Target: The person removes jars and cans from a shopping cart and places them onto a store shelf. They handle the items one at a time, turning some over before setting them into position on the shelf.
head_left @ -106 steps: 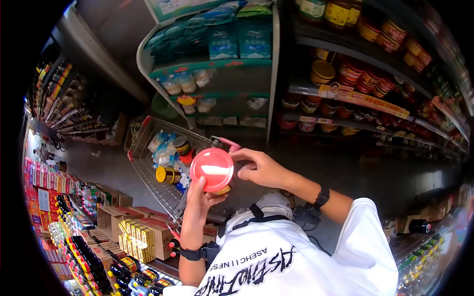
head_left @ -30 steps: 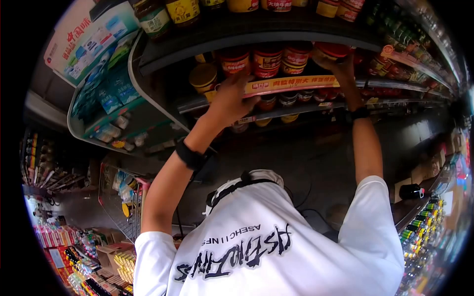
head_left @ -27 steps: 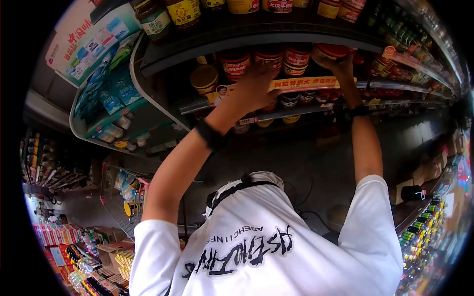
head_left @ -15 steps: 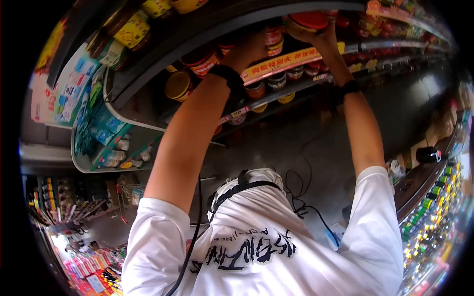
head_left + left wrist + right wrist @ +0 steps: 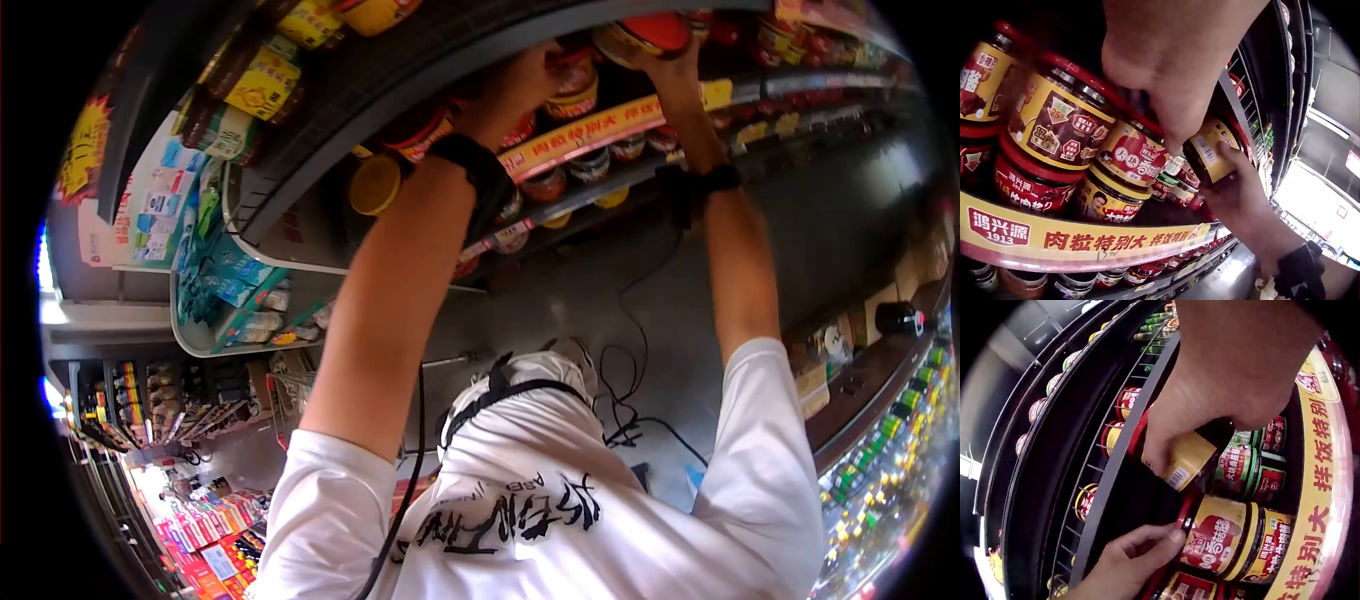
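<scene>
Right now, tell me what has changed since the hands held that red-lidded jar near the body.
Both hands have moved forward to the shelf. The left hand let go of that jar and now touches a stacked jar. The right hand grips a yellow-labelled jar, as it did a second ago.
</scene>
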A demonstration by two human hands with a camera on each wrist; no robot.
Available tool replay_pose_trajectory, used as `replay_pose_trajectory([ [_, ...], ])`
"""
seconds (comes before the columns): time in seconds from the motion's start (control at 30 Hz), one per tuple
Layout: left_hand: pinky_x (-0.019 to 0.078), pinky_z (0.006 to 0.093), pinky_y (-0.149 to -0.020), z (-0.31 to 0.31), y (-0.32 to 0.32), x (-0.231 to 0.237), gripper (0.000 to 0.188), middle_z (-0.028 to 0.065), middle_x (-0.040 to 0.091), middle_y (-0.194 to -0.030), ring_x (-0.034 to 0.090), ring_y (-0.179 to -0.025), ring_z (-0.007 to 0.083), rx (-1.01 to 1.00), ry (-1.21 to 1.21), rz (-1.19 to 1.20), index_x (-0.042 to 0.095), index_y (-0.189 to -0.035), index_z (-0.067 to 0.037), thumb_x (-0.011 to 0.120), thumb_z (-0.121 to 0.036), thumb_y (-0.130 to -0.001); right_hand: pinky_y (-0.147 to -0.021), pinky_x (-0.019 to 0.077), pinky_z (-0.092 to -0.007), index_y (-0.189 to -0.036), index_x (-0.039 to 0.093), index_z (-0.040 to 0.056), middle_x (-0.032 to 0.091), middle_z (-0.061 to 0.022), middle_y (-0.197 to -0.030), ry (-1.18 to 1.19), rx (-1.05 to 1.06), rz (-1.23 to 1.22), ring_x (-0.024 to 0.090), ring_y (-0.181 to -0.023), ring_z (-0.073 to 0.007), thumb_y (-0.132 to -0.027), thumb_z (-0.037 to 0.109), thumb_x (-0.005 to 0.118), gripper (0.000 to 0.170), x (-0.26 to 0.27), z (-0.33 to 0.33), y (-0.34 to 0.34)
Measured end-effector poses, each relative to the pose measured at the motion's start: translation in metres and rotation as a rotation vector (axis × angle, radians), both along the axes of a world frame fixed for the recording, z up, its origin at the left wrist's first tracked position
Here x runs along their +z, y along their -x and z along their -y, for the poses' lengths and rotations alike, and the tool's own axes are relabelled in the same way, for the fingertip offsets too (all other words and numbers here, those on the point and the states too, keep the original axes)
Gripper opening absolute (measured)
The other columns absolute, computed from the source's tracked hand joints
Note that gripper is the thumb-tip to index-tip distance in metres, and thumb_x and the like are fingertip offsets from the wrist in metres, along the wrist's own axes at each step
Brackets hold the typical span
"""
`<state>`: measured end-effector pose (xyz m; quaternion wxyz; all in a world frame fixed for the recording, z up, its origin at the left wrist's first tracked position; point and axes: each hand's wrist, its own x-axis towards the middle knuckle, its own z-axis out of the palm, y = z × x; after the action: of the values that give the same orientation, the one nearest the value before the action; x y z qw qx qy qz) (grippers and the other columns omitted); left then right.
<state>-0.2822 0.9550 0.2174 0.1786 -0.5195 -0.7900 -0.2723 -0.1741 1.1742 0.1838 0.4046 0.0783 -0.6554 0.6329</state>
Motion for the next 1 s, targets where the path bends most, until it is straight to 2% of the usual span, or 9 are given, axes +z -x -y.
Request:
replay_pose_trajectory([
  [0.1, 0.0555, 0.0395, -0.077, 0.005, -0.005, -0.003, 0.045, 0.0174, 0.069, -0.102, 0.069, -0.09, 0.0256, 0.031, -0.014, 0.098, 0.063, -0.119, -0.002, 0.072, -0.034, -0.089, -0.096, 0.0483, -0.0374, -0.129, 0.038, 0.005, 0.059, -0.0103, -0.119, 0.231, 0.097, -0.031, 0.059, -0.11, -0.0195, -0.075, 0.012, 0.084, 0.07, -0.004, -0.002, 0.017],
  [0.17, 0.0558, 0.0393, -0.078, 0.006, -0.013, 0.007, 0.046, 0.0163, 0.069, -0.105, 0.069, -0.091, 0.0255, 0.071, 0.027, 0.16, 0.063, -0.121, -0.003, 0.072, -0.035, -0.09, -0.095, 0.0478, -0.0348, -0.121, 0.05, 0.0036, 0.062, -0.0075, -0.116, 0.108, 0.019, -0.107, 0.06, -0.109, -0.0197, -0.075, 0.005, 0.081, 0.056, 0.004, 0.006, 0.012],
  [0.23, 0.0561, 0.0392, -0.079, 0.009, -0.016, 0.009, 0.045, 0.0154, 0.069, -0.109, 0.069, -0.092, 0.0257, 0.088, 0.034, 0.222, 0.063, -0.123, -0.004, 0.071, -0.034, -0.09, -0.099, 0.0444, -0.0347, -0.115, 0.059, 0.0036, 0.061, -0.0061, -0.118, 0.178, 0.176, 0.06, 0.059, -0.113, -0.021, -0.078, -0.004, 0.073, 0.04, 0.026, 0.008, 0.008],
  [0.53, 0.0513, 0.0411, -0.089, 0.01, -0.007, 0.008, 0.051, 0.0166, 0.065, -0.12, 0.063, -0.107, 0.0308, -0.004, -0.11, 0.211, 0.056, -0.126, -0.003, 0.072, -0.033, -0.089, -0.082, 0.0491, -0.0318, -0.105, 0.069, -0.0006, 0.069, -0.0078, -0.103, 0.062, 0.483, 0.28, 0.063, -0.091, -0.0168, -0.078, 0.015, 0.081, 0.034, 0.029, 0.0, 0.034],
  [0.67, 0.047, 0.0431, -0.097, 0.019, -0.012, 0.033, 0.07, 0.0167, 0.061, -0.127, 0.058, -0.117, 0.0333, -0.02, 0.0, 0.553, 0.052, -0.132, -0.005, 0.077, -0.046, -0.081, -0.081, 0.0497, -0.0312, -0.106, 0.069, -0.0011, 0.068, -0.0096, -0.103, -0.219, 0.284, 0.423, 0.062, -0.093, -0.0168, -0.078, 0.025, 0.083, 0.041, 0.038, 0.004, 0.034],
  [0.73, 0.0469, 0.0428, -0.096, 0.021, -0.019, 0.033, 0.073, 0.0162, 0.061, -0.127, 0.058, -0.116, 0.0334, 0.035, -0.023, 0.474, 0.053, -0.132, -0.006, 0.077, -0.051, -0.079, -0.082, 0.0504, -0.0315, -0.109, 0.067, -0.0014, 0.068, -0.0112, -0.106, -0.454, 0.113, 0.52, 0.062, -0.096, -0.0175, -0.078, 0.029, 0.084, 0.047, 0.036, 0.002, 0.045],
  [0.83, 0.0483, 0.0428, -0.093, 0.023, -0.015, 0.034, 0.071, 0.0165, 0.061, -0.126, 0.059, -0.113, 0.0314, 0.018, -0.06, 0.48, 0.056, -0.129, -0.008, 0.08, -0.048, -0.076, -0.084, 0.0519, -0.0332, -0.113, 0.063, -0.0021, 0.066, -0.0132, -0.11, -0.272, 0.156, 0.284, 0.063, -0.1, -0.019, -0.079, 0.031, 0.083, 0.052, 0.054, 0.044, 0.028],
  [0.9, 0.0494, 0.0422, -0.091, 0.022, -0.014, 0.038, 0.07, 0.0165, 0.061, -0.124, 0.061, -0.111, 0.0304, 0.005, 0.05, 0.673, 0.056, -0.128, -0.007, 0.082, -0.045, -0.075, -0.085, 0.0532, -0.0338, -0.114, 0.061, -0.0026, 0.066, -0.013, -0.11, -0.296, 0.22, 0.288, 0.064, -0.1, -0.0193, -0.078, 0.029, 0.084, 0.053, 0.053, 0.047, 0.032],
  [1.0, 0.0507, 0.0406, -0.086, 0.02, -0.016, 0.035, 0.064, 0.0157, 0.063, -0.118, 0.062, -0.106, 0.0292, -0.036, -0.02, 0.584, 0.057, -0.125, -0.006, 0.083, -0.039, -0.076, -0.081, 0.0546, -0.0329, -0.11, 0.062, -0.0029, 0.067, -0.0125, -0.108, -0.296, 0.157, 0.252, 0.065, -0.097, -0.0187, -0.077, 0.026, 0.084, 0.049, 0.047, 0.057, 0.036],
])
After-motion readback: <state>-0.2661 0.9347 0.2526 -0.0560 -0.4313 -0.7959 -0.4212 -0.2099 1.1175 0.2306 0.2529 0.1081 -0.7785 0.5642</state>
